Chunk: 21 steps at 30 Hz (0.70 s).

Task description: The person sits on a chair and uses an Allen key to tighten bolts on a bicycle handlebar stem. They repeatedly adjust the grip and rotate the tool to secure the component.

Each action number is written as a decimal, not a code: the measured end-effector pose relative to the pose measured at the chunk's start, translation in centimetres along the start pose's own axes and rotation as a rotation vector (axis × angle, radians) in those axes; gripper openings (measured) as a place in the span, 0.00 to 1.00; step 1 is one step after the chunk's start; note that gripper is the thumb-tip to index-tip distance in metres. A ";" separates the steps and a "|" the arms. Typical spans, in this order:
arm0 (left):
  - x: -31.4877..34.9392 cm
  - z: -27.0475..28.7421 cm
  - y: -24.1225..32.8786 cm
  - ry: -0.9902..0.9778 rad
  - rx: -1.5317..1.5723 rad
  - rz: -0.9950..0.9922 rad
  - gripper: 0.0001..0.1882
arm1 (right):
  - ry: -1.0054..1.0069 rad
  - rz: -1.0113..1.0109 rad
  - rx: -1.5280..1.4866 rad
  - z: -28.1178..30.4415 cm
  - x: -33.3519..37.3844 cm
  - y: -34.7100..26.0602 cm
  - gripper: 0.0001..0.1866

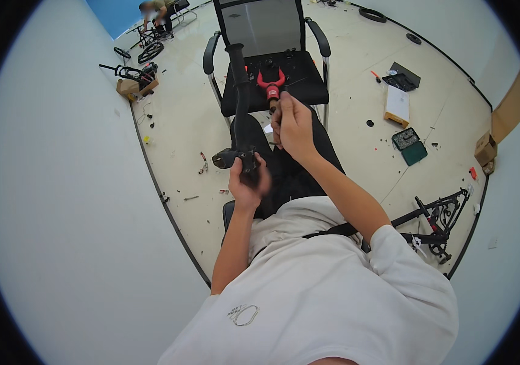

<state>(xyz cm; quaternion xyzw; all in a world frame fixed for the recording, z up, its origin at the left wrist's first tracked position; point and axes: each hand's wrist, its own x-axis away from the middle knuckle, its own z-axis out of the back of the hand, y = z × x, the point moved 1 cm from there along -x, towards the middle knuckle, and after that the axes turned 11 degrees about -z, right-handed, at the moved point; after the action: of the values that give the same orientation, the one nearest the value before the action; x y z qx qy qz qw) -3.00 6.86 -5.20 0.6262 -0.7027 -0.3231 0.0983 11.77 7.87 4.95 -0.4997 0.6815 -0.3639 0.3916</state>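
Note:
My left hand [247,182] is closed around the clamp end of a black bicycle handlebar [243,121]. The bar stands up away from me, with a flanged grip at its far end. Motion blurs part of this hand. Just right of the bar, my right hand [295,126] is held up with thumb and fingers pressed together. Whatever is between them is too small or hidden to name. Beyond its fingertips, a red U-shaped part [271,84] appears over the seat of the black office chair [308,91].
Right floor: an open green case [415,153] of small parts, a white-topped box [397,102], a black tray [401,81] and a black bicycle frame [433,222]. At left, a cardboard box [128,89] holds bike parts. A person [161,13] bends over a bicycle at far left.

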 end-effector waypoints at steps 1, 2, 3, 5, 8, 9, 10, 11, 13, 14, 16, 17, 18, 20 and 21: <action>0.2 -0.3 0.0 -0.018 -0.017 0.006 0.25 | -0.002 -0.015 0.009 -0.4 -0.2 0.4 0.20; 0.5 -1.8 0.7 -0.072 -0.041 0.028 0.26 | -0.002 -0.027 0.021 -0.8 -0.3 0.8 0.20; 0.7 -2.7 1.1 -0.129 -0.065 0.053 0.27 | 0.001 -0.036 0.031 -0.9 -0.4 1.3 0.20; 0.5 -3.0 1.0 -0.136 -0.070 0.063 0.27 | 0.029 0.083 0.127 -1.0 -1.0 2.2 0.20; 0.7 -2.7 0.9 -0.155 -0.072 0.066 0.27 | 0.039 0.022 0.128 -0.5 -0.5 2.4 0.20; 0.7 -2.6 0.9 -0.165 -0.073 0.065 0.27 | 0.055 0.028 0.140 -0.5 -0.5 2.3 0.20; 0.7 -2.7 0.9 -0.168 -0.087 0.064 0.27 | 0.073 0.035 0.152 -0.5 -0.4 2.2 0.20; 0.7 -2.7 0.8 -0.171 -0.100 0.064 0.27 | 0.090 0.042 0.166 -0.5 -0.3 2.1 0.20; 0.7 -2.8 0.7 -0.181 -0.119 0.060 0.27 | 0.071 0.055 0.134 -0.4 -0.3 1.7 0.20; 0.7 -2.8 0.6 -0.188 -0.127 0.059 0.27 | 0.062 0.061 0.116 -0.4 -0.4 1.5 0.20; 0.6 -2.8 0.5 -0.201 -0.139 0.056 0.27 | 0.061 0.066 0.157 -0.4 -0.4 1.2 0.20; 0.6 -2.9 0.6 -0.206 -0.144 0.055 0.27 | 0.060 0.068 0.176 -0.4 -0.3 1.1 0.20; 0.6 -2.9 0.6 -0.211 -0.149 0.054 0.27 | 0.068 0.101 0.220 -0.4 -0.3 1.2 0.20; 0.5 -3.0 0.7 -0.210 -0.161 0.062 0.27 | 0.080 0.173 0.307 -0.3 -0.5 1.6 0.19; 0.5 -3.0 0.8 -0.212 -0.167 0.063 0.27 | 0.109 0.223 0.368 -0.3 -0.5 1.6 0.17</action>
<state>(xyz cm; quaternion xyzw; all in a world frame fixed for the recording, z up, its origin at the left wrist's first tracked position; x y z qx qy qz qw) -2.13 5.42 -2.54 0.5560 -0.6990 -0.4415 0.0854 10.99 8.78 3.75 -0.3210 0.6748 -0.4630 0.4767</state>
